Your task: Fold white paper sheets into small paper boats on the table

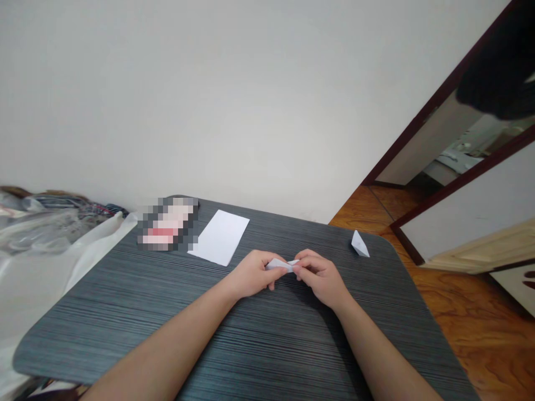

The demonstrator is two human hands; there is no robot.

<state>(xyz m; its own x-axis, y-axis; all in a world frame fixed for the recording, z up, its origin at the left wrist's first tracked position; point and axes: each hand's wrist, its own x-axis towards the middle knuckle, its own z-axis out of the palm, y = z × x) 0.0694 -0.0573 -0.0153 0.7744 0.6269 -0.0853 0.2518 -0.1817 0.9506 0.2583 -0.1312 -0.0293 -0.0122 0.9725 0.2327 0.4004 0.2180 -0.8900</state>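
Observation:
Between my two hands is a small folded piece of white paper (276, 264), held just above the middle of the table. My left hand (253, 274) pinches its left part, thumb on the near side. The fingertips of my right hand (321, 278) are closed on its right end. Fingers cover parts of the folds, so the full shape is hidden. A folded paper boat (360, 245) rests by itself near the table's right far edge. Flat white paper (221, 236) lies to the left, beyond my left hand.
The dark wood-grain table (125, 312) has rounded corners and stands against a pale wall (251, 111). A blurred-out pinkish rectangular object (169, 223) lies at the far left. White sheeting (45, 267) borders the left side. Wooden floor (472, 323) and a doorway are on the right.

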